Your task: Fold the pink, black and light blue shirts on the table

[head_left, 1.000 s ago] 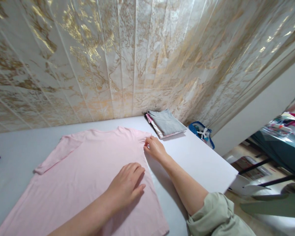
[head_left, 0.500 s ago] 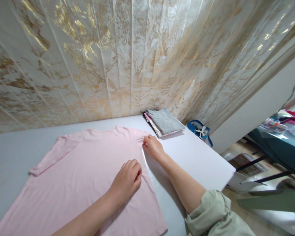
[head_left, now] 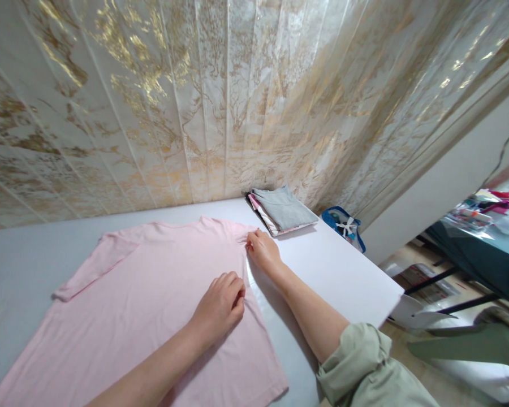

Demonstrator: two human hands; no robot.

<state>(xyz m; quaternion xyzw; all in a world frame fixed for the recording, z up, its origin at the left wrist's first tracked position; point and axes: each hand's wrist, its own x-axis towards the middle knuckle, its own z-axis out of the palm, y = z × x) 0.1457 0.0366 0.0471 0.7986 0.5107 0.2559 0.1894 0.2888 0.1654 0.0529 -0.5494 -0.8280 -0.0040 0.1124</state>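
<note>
A second ago my left hand [head_left: 220, 302] had its fingers loosely spread over the pink T-shirt [head_left: 165, 288], thumb held away from them; now those fingers are curled in and the thumb is drawn up close to them. My right hand [head_left: 263, 250] has stayed at the right-side sleeve [head_left: 237, 230], its thumb and fingertips closed on the bunched cloth near the sleeve's end. I take this to mean that the handling is centred on this side of the shirt, with the sleeve secured and the body laid out but not yet folded. Whether my left fingers have pinched any cloth I cannot tell, since their tips are turned away. The shirt lies spread on the white table [head_left: 335, 271], neckline toward the patterned curtain [head_left: 195, 113], its lower part running out of view beneath my left forearm. Its right side edge passes just by my left fingertips and runs up to the sleeve in my right fingers, while the other sleeve [head_left: 97, 263] rests well apart from both hands. Just beyond my right hand, near but not touching, sits a stack of folded clothes [head_left: 285, 210], grey on top.
</note>
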